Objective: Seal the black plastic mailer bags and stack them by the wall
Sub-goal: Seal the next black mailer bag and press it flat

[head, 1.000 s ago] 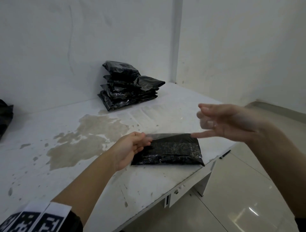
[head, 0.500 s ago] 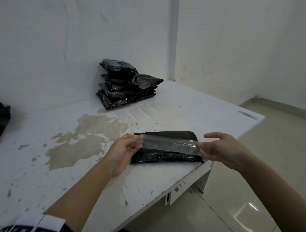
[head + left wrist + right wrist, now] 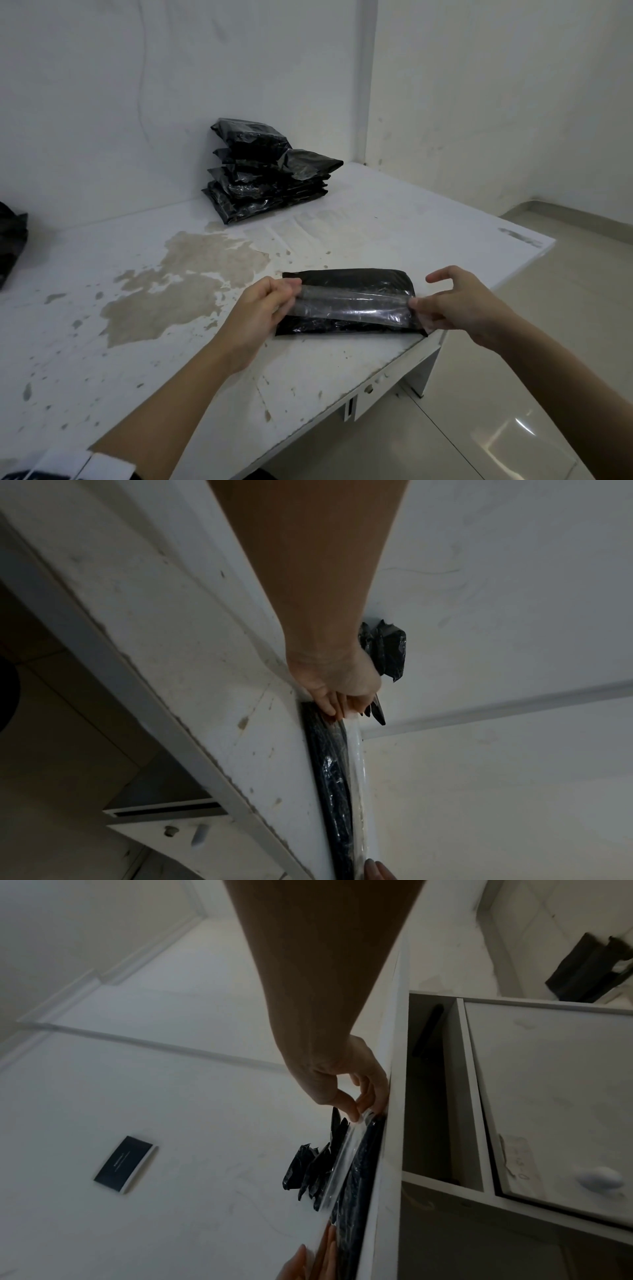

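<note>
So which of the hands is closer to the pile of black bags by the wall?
Left. The left hand sits nearer the stack of black plastic mailer bags; the right hand is farther right.

Black mailer bag [image 3: 346, 301] flat near the table's front edge, clear flap [image 3: 352, 306] stretched across its top. Stack of sealed bags [image 3: 267, 174] against the wall.

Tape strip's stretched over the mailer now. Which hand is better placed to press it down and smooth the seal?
Probably right. The right hand pinches the clear tape strip with only thumb and fingertip, other fingers free above the mailer bag. The left hand grips its end with curled fingers, better as anchor.
</note>
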A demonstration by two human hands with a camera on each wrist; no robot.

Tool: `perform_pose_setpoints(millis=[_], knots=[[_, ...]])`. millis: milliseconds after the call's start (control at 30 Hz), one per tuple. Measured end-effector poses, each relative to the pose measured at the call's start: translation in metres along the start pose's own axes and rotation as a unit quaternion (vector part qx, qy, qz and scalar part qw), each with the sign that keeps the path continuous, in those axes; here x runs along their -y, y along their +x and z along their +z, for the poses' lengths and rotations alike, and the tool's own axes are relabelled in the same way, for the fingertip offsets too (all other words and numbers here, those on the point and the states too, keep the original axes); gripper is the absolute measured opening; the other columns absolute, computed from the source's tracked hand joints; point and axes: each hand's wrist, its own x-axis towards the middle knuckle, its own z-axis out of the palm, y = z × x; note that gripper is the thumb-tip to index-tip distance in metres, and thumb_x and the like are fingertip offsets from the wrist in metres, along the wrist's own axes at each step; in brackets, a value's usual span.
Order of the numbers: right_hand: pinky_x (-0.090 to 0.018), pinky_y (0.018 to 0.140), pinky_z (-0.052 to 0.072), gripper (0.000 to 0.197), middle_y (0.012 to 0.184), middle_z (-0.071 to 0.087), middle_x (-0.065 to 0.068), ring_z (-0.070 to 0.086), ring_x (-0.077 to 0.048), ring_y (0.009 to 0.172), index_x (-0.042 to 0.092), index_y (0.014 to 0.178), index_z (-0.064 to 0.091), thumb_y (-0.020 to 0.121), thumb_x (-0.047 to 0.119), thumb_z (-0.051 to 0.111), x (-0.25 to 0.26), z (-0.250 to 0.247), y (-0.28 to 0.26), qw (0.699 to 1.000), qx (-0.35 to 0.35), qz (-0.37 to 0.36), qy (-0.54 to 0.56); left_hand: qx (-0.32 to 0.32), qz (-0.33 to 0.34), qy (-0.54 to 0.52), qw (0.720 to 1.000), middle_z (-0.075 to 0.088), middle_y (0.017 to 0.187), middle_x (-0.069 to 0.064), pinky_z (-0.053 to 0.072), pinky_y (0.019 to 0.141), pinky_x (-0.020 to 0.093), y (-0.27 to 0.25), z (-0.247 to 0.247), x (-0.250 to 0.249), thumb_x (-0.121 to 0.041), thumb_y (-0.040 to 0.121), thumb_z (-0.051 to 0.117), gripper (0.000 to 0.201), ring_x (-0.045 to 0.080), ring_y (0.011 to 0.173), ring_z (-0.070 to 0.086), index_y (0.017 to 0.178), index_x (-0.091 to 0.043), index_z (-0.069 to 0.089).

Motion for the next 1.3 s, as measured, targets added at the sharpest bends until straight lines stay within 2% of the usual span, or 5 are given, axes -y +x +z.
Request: perform_pose_setpoints(millis=[367, 533, 867, 1100, 1300], knots=[[-0.027, 0.055, 0.05, 0.052, 0.088, 0.067, -0.02, 0.061, -0.02, 0.059, 0.011, 0.115, 0.043, 0.076, 0.01, 0.079, 0.002, 0.008, 0.003, 0.996, -0.032, -0.009, -0.085, -0.035, 0.005, 0.026, 0.999, 0.062, 0.118, 0.004, 0.046, 0.097, 0.026, 0.006, 0.0, 0.011, 0.0, 0.097, 0.044, 0.024, 0.013, 0.111, 0.059, 0.075, -0.005, 0.05], [-0.025, 0.055, 0.04, 0.042, 0.081, 0.064, -0.006, 0.058, -0.015, 0.07, 0.012, 0.112, 0.043, 0.083, 0.017, 0.072, -0.007, 0.022, -0.006, 0.968, -0.09, -0.105, -0.21, -0.055, 0.108, 0.355, 0.927, 0.054, 0.108, 0.001, 0.038, 0.076, 0.007, 0.002, -0.004, 0.012, -0.014, 0.1, 0.043, 0.019, 0.012, 0.097, 0.052, 0.086, -0.002, 0.05], [-0.032, 0.051, 0.032, 0.018, 0.07, 0.056, -0.012, 0.049, -0.032, 0.069, 0.004, 0.067, 0.063, 0.065, -0.007, 0.077, -0.055, 0.044, -0.004, 0.724, -0.302, -0.404, -0.47, -0.071, 0.018, 0.647, 0.759, 0.042, 0.119, 0.005, 0.029, 0.096, 0.034, -0.004, 0.008, 0.007, -0.038, 0.103, 0.026, 0.041, 0.021, 0.113, 0.037, 0.113, -0.006, 0.05], [-0.026, 0.052, 0.039, 0.041, 0.078, 0.059, -0.015, 0.055, -0.031, 0.068, -0.004, 0.083, 0.067, 0.048, -0.025, 0.076, -0.069, 0.05, -0.013, 0.761, -0.264, -0.409, -0.428, -0.088, 0.332, 0.691, 0.636, 0.058, 0.076, 0.008, 0.043, 0.053, 0.031, -0.006, 0.006, 0.016, 0.008, 0.059, 0.068, 0.03, 0.024, 0.065, 0.056, 0.085, -0.006, 0.066], [-0.036, 0.068, 0.041, 0.04, 0.084, 0.054, -0.008, 0.051, -0.029, 0.08, 0.008, 0.082, 0.057, 0.092, 0.042, 0.039, -0.039, 0.061, -0.016, 0.841, -0.212, -0.297, -0.4, -0.101, 0.219, 0.655, 0.716, 0.06, 0.09, -0.008, 0.034, 0.078, 0.035, -0.015, 0.02, 0.009, -0.053, 0.096, 0.029, 0.045, 0.016, 0.087, 0.055, 0.095, -0.02, 0.059]])
